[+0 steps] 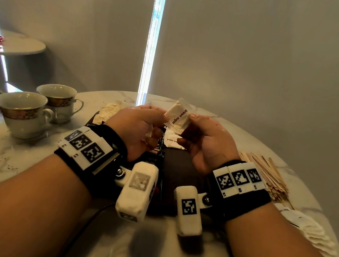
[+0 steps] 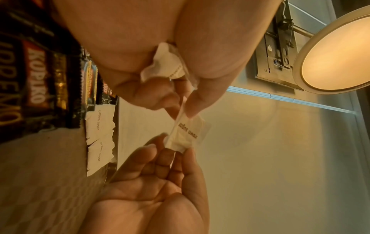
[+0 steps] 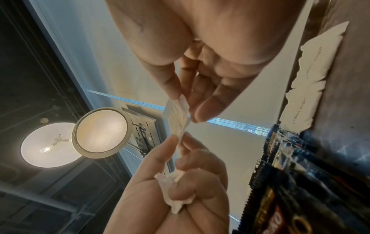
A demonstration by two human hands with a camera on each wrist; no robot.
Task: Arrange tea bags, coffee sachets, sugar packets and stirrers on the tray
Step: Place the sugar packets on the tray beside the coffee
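Observation:
A white brown sugar packet [image 1: 178, 116] hangs in the air over the dark tray [image 1: 179, 174]. My left hand [image 1: 162, 114] pinches one end of it and my right hand [image 1: 192, 118] pinches the other. In the left wrist view the left thumb and finger grip the packet [image 2: 188, 131], and a crumpled bunch of further packets [image 2: 166, 66] is tucked in the same palm. The right wrist view shows the right hand [image 3: 186, 107] pinching the packet [image 3: 178, 117]. Two sugar packets [image 2: 100, 134] and a row of Kopiko coffee sachets [image 2: 34, 79] lie on the tray. Wooden stirrers [image 1: 267, 173] lie right of it.
Two gold-rimmed teacups [image 1: 26, 111] stand at the left of the round marble table [image 1: 5, 159]. A pile of white packets [image 1: 313, 233] lies at the right edge and another [image 1: 109, 110] behind the left hand. A small side table [image 1: 18, 44] stands far left.

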